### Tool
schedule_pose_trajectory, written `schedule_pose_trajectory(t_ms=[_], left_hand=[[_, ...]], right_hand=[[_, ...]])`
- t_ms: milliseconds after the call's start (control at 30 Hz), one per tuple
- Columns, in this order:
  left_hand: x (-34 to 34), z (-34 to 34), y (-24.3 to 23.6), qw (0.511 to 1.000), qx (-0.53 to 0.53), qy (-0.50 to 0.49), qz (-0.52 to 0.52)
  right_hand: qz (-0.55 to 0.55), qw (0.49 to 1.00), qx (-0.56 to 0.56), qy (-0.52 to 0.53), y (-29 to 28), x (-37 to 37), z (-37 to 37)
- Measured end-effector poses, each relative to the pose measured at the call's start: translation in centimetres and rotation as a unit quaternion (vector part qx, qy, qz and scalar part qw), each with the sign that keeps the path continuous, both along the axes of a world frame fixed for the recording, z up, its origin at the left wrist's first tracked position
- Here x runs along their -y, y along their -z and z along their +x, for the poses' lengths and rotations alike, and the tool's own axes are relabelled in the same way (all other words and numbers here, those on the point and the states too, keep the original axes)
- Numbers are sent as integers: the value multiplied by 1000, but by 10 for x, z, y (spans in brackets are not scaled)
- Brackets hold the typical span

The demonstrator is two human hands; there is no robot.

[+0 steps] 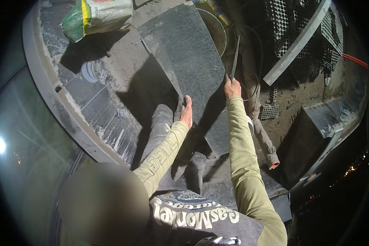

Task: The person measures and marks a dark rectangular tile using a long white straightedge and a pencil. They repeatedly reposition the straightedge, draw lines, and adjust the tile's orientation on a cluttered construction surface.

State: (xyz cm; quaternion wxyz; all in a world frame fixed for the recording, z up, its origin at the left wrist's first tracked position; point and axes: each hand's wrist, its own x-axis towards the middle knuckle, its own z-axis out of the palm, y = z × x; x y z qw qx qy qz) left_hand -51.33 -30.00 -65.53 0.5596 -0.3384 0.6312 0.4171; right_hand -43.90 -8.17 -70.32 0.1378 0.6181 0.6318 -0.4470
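Observation:
A large dark grey slab (184, 49), like a stone tile, stands out in front of me with its long sides running away from my body. My left hand (186, 112) is at its near left edge, fingers stretched out and seemingly touching it; nothing shows in that hand. In my right hand (233, 88), just off the slab's right side, is a long thin metal blade (235, 57) pointing away from me. My fist hides its handle, and its exact kind is unclear. Beyond the blade, the rim of a bucket (224, 39) shows partly behind the slab.
A green, yellow and white sack (106, 16) lies at the far left. On the right are black plastic grids (279, 28), a pale bar (297, 45) and a dusty tube (266, 141) with an orange end. A curved ledge (61, 98) borders glass (28, 135) on the left.

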Motion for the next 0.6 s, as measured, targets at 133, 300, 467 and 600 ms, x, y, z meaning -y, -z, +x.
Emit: schedule_pose_trajectory(t_ms=[133,300,467,600], left_hand=[[10,6,27,999,24,16,-20],[12,13,51,999,29,31,-22],[8,16,46,999,6,32,-12],[-5,22,45,999,6,18,43]], right_hand=[[15,998,52,-18,10,5,-2],[31,999,15,-10,15,11,5],[43,999,-8,-26,2,6,5],[67,998,-10,-2,-2,-2,17]])
